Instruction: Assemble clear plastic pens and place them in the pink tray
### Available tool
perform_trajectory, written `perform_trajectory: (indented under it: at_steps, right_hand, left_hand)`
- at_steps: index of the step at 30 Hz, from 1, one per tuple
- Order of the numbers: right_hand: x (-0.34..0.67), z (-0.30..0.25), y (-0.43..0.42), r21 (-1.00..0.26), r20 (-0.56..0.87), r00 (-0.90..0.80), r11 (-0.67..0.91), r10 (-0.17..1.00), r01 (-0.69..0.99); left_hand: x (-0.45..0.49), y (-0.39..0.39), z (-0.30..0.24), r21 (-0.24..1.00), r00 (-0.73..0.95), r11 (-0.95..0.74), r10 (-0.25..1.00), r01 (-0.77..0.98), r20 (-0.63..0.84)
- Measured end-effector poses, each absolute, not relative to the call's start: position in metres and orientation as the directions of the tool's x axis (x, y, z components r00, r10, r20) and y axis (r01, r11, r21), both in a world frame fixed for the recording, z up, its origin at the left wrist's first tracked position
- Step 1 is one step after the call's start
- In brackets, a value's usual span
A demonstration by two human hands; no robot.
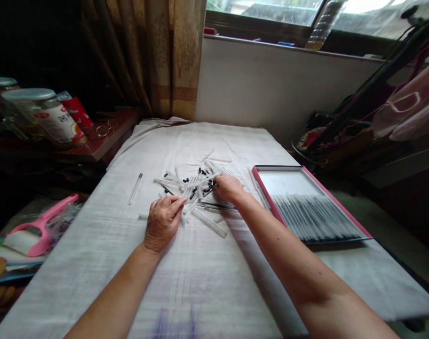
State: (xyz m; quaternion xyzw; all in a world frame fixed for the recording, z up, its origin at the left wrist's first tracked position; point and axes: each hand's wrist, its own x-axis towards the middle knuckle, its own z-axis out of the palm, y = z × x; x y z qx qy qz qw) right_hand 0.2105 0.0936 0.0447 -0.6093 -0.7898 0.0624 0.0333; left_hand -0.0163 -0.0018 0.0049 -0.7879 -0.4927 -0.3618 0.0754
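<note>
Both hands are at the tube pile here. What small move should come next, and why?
Probably the right hand lifts one tube from the loose pile toward the tray: its fingers are in the pile, and the tray's row of aligned tubes leaves bare space.

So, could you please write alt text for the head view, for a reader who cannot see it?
A person's left hand and right hand reach into a loose pile of clear tubes with black pieces on a white cloth-covered table. At the right, a red-rimmed tray holds a neat row of tubes.
</note>
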Motion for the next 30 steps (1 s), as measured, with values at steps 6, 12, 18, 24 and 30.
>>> perform_trajectory:
  at_steps: [6, 12, 18, 24, 30]
  right_hand:
    - [0.219, 0.038, 0.059, -0.977, 0.009, -0.134, 0.037, 0.991, 0.211]
    - [0.215, 0.029, 0.019, -0.961, -0.144, -0.075, -0.157, 0.987, -0.226]
    - [0.21, 0.018, 0.021, -0.989, -0.091, -0.084, -0.1, 0.992, -0.111]
    - [0.212, 0.013, 0.023, -0.994, -0.058, -0.102, -0.066, 0.993, -0.085]
    - [0.21, 0.009, 0.023, -0.997, -0.007, -0.103, -0.015, 0.995, -0.078]
  left_hand:
    - [-0.015, -0.004, 0.008, 0.212, 0.282, -0.527, 0.703, 0.823, 0.653]
    - [-0.002, -0.01, 0.007, 0.262, 0.297, -0.513, 0.765, 0.817, 0.572]
    - [0.009, -0.009, 0.002, 0.152, 0.302, -0.415, 0.827, 0.897, 0.475]
    - [0.008, -0.008, 0.004, 0.165, 0.322, -0.441, 0.821, 0.882, 0.472]
    - [0.007, -0.008, 0.004, 0.196, 0.306, -0.435, 0.828, 0.879, 0.47]
